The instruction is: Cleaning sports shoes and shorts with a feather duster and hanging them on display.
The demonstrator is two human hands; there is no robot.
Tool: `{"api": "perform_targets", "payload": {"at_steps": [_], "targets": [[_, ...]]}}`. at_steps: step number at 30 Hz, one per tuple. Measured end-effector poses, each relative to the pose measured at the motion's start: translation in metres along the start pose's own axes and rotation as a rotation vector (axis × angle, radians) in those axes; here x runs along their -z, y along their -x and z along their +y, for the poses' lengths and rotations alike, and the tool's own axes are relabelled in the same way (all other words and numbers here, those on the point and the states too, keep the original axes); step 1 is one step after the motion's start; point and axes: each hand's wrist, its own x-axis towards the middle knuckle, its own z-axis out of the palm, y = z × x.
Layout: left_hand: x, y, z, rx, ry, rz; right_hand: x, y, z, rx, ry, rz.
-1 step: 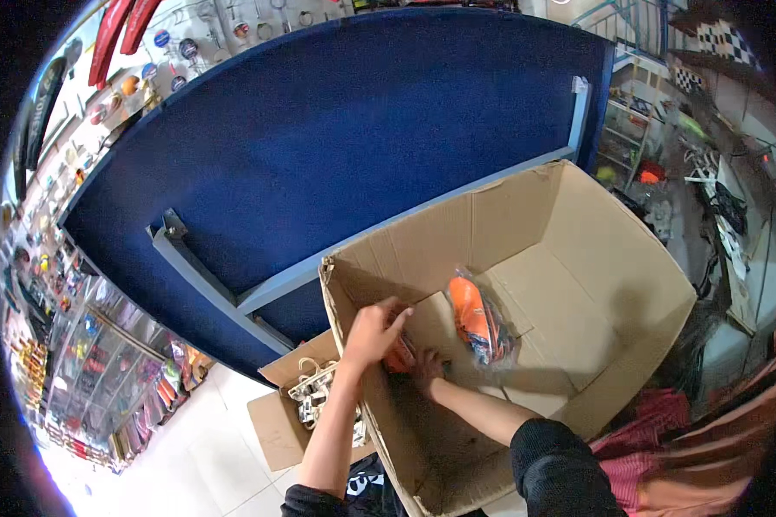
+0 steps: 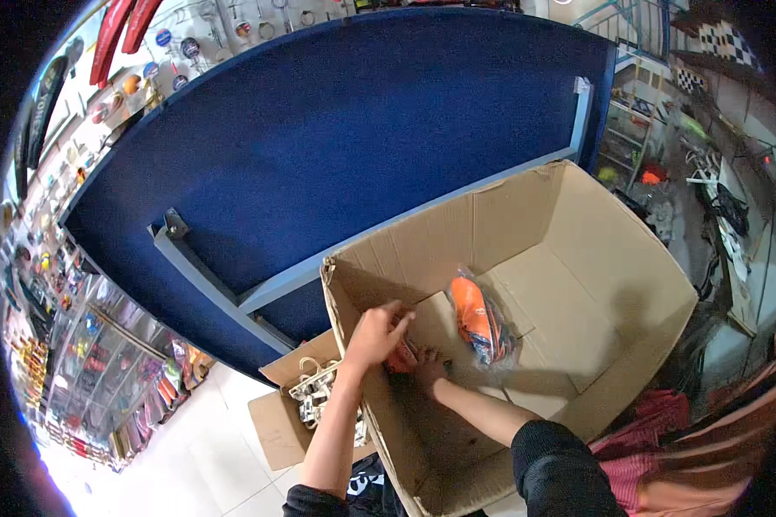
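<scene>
Inside a carton (image 2: 634, 258), a loosely curled left hand (image 2: 376, 339) and spread-fingered right hand (image 2: 431, 370) flank an orange item (image 2: 400, 357), long axis obscured; whether either grips it, I cannot tell.

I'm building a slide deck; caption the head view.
Left hand and right hand at a partly hidden orange item inside a large cardboard box, a plastic-bagged orange packet nearby.

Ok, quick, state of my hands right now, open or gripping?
Left hand: fingers part-bent by an orange item inside the brown cardboard box; grip can't be told.
Right hand: at that item too; grip can't be told.
</scene>
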Motion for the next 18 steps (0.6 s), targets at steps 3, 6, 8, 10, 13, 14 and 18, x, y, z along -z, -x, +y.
{"api": "perform_targets", "payload": {"at_steps": [3, 6, 8, 10, 13, 14, 18], "targets": [[0.004, -0.002, 0.006, -0.070, 0.038, -0.073, 0.000, 0.006, 0.024, 0.156, -0.091, 0.118], [0.005, -0.006, 0.015, -0.093, 0.119, -0.012, 0.016, 0.005, 0.050, 0.232, -0.232, 0.089], [0.007, -0.006, 0.020, -0.119, 0.149, 0.041, 0.033, 0.004, 0.062, 0.274, -0.688, -0.022], [0.005, -0.008, 0.021, -0.156, 0.151, 0.101, 0.055, 0.009, 0.076, 0.180, -0.825, -0.181], [0.004, -0.009, 0.021, -0.194, 0.137, 0.141, 0.110, 0.034, 0.086, -0.113, -1.257, -0.676], [0.007, -0.008, 0.020, -0.202, 0.138, 0.142, 0.126, 0.041, 0.087, -0.216, -1.397, -0.844], [0.006, -0.011, 0.018, -0.216, 0.280, 0.191, 0.169, 0.087, 0.111, -0.072, -1.803, -0.952]]}}
